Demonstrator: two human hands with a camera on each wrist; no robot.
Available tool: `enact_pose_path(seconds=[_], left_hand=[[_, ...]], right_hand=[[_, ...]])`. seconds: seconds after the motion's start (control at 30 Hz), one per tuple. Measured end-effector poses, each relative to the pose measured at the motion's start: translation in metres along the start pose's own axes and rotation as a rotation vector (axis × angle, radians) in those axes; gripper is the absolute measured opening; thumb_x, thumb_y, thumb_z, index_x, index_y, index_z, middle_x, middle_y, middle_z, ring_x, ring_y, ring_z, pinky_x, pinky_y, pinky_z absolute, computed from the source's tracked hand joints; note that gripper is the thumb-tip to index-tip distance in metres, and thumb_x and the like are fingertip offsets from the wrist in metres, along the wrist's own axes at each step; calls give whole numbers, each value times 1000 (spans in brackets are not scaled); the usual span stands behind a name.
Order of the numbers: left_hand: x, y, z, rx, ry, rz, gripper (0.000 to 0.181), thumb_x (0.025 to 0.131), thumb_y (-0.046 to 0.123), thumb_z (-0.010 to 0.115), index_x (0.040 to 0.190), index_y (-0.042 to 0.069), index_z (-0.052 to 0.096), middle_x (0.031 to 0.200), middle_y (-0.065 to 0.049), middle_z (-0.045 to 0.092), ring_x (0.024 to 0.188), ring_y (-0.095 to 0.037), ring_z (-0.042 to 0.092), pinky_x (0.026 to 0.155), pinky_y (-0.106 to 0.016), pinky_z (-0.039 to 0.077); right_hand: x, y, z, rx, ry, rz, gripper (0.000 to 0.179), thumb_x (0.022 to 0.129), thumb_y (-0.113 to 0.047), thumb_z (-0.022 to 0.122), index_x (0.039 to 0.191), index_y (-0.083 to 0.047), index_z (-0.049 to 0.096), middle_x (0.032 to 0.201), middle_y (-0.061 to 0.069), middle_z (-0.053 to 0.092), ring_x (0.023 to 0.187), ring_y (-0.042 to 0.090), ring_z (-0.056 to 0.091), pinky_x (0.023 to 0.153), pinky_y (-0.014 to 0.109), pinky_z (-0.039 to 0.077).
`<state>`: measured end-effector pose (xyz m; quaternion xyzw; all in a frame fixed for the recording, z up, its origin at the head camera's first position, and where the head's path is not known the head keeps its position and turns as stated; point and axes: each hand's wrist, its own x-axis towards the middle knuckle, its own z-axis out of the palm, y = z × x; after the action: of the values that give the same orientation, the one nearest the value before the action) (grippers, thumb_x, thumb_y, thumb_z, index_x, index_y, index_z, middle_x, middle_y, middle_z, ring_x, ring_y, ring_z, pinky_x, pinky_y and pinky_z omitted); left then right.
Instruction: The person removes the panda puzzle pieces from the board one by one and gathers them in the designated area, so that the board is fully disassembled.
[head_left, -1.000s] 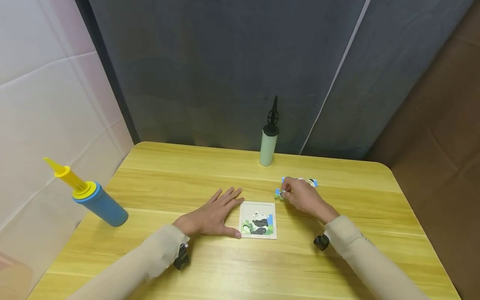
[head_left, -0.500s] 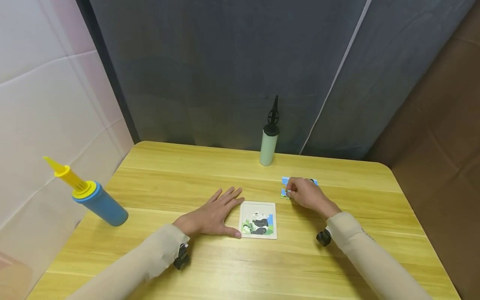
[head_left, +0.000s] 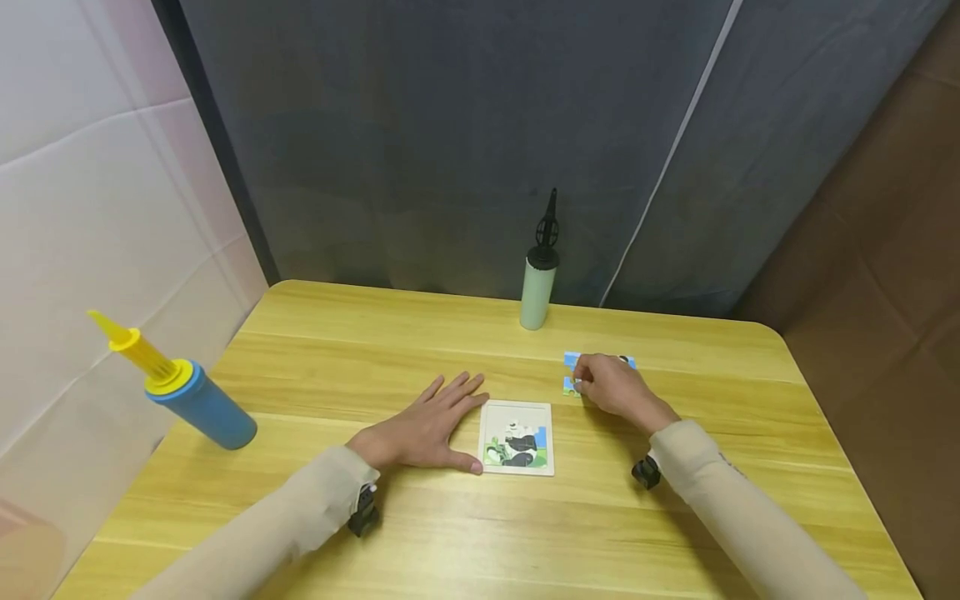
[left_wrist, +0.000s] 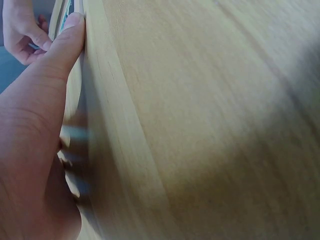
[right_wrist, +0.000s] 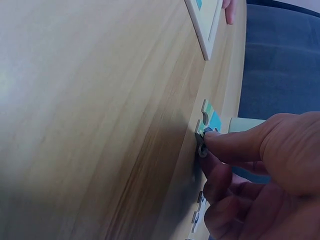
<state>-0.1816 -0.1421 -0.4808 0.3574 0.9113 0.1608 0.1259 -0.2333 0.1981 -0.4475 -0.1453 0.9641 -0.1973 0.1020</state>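
A small square puzzle tray [head_left: 504,415] lies mid-table, its lower part filled with a panda picture and its upper part bare. My left hand [head_left: 423,435] rests on the wood left of it, fingers spread, thumb and fingertips at its left edge. Beyond the tray to the right, my right hand [head_left: 617,388] pinches a jigsaw piece [right_wrist: 202,149] between thumb and fingers, low over the table. A blue-and-green jigsaw piece [right_wrist: 213,118] lies right beside it. More loose pieces, such as a blue one [head_left: 571,358], are partly hidden behind the right hand.
A pale green hand pump [head_left: 536,298] with a black nozzle stands near the back edge. Toward the left edge is a blue and yellow pump [head_left: 202,408]. A dark curtain [head_left: 405,150] hangs behind the wooden table [head_left: 480,550].
The right hand has shifted slightly right, and the blue-and-green piece at its fingertips has moved right with it, closer to the other loose pieces. My left hand and the tray stay put.
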Motion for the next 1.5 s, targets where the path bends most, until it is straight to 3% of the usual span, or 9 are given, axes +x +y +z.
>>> enact_pose_path(seconds=[0.33,0.47,0.6,0.7,1.03,1.3,1.5], left_hand=[[-3,1,0,-15,-6,-5,111,88,75,71,170,13,29,182,-10,9,170,-35,7,137,-62,4],[-3,1,4,-16,-15,4,111,89,76,70,170,13,28,182,-9,8,170,-35,6,137,-62,4],[-4,2,4,-22,-15,4,111,89,76,70,170,13,28,182,-10,9,170,-36,6,137,-63,4],[-5,2,3,-22,-15,-1,111,89,75,70,170,12,28,182,-11,9,170,-36,6,137,-63,4],[0,2,-6,-2,-11,5,110,89,75,70,170,12,28,182,-12,10,170,-37,7,137,-63,4],[0,2,-6,-19,-5,3,110,89,73,72,169,11,30,182,-12,11,170,-37,8,137,-64,6],[-1,1,-3,-14,-16,-5,109,90,75,69,170,13,28,182,-9,8,170,-35,6,137,-62,4]], right_hand=[[-4,-4,2,-27,20,-19,4,100,-12,75,99,-9,73,98,7,73,82,18,62,74,37,55],[-8,-7,-15,29,100,-17,5,102,-13,71,103,-8,74,105,10,74,86,22,65,77,42,56],[-10,-15,-41,96,185,-32,10,104,-12,67,107,-6,74,108,14,76,80,22,62,74,39,52],[-13,-23,-47,105,175,-64,11,104,-12,67,108,-5,74,107,13,76,76,19,58,71,35,50],[-26,-55,-7,56,39,-144,5,101,-12,71,101,-10,76,99,4,74,85,17,62,79,36,56],[-30,-78,19,55,-52,-171,4,99,-12,75,100,-9,76,95,-1,71,79,11,60,70,28,52],[-33,-84,37,40,-89,-166,5,97,-13,78,101,-14,76,95,-3,68,81,9,60,72,29,53]])
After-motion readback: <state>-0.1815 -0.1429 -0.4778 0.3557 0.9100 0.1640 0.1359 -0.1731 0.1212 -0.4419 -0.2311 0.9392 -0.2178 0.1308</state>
